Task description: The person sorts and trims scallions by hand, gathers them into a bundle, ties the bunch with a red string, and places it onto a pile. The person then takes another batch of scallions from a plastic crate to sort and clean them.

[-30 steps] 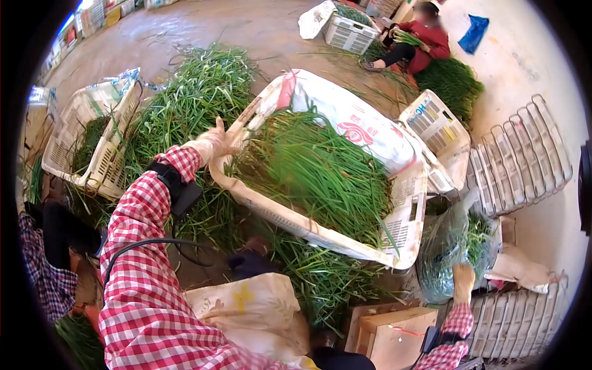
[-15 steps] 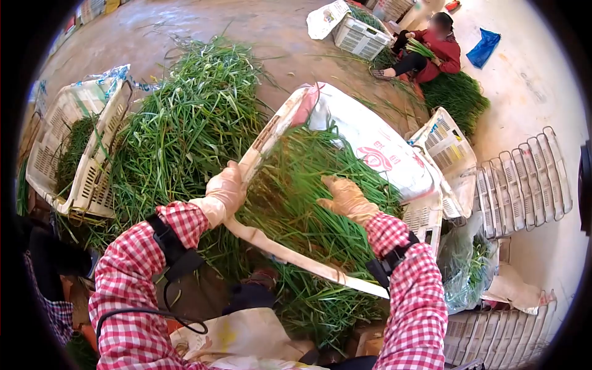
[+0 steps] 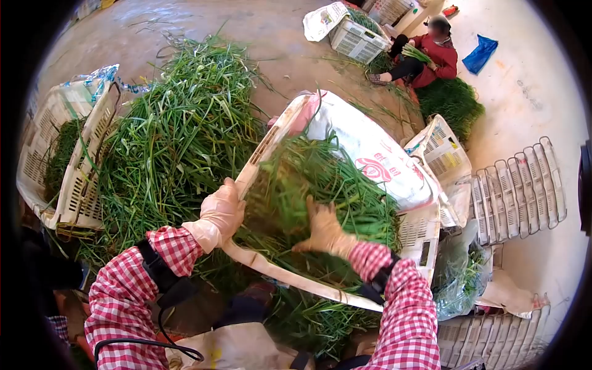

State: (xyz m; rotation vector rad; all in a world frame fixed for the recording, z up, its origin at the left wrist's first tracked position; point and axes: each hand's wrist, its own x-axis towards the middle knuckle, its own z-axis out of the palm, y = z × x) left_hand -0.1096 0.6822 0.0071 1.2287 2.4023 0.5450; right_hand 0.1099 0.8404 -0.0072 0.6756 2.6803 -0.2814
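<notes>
My gloved left hand [image 3: 221,213] is wrapped round the rim of a white plastic crate [image 3: 296,279], at its near left corner. Inside the crate lie long green leafy stalks [image 3: 354,179], like garlic chives, with a printed white sack [image 3: 376,154] lining the far side. Over these stalks is my gloved right hand [image 3: 325,231], fingers spread and slightly blurred; it touches the greens and grips none that I can see. A large heap of the same stalks [image 3: 179,117] lies on the floor left of the crate.
Another crate [image 3: 86,179] with some greens stands at the left. At the right are stacked crates [image 3: 521,191] and a clear plastic bag [image 3: 459,271] of greens. A person in red [image 3: 435,58] sits at the back holding stalks, near a blue bag [image 3: 480,54].
My right hand has moved down and slightly left over the greens, its fingers now pointing up and spread. My left hand stays on the crate's rim, and the view has shifted slightly.
</notes>
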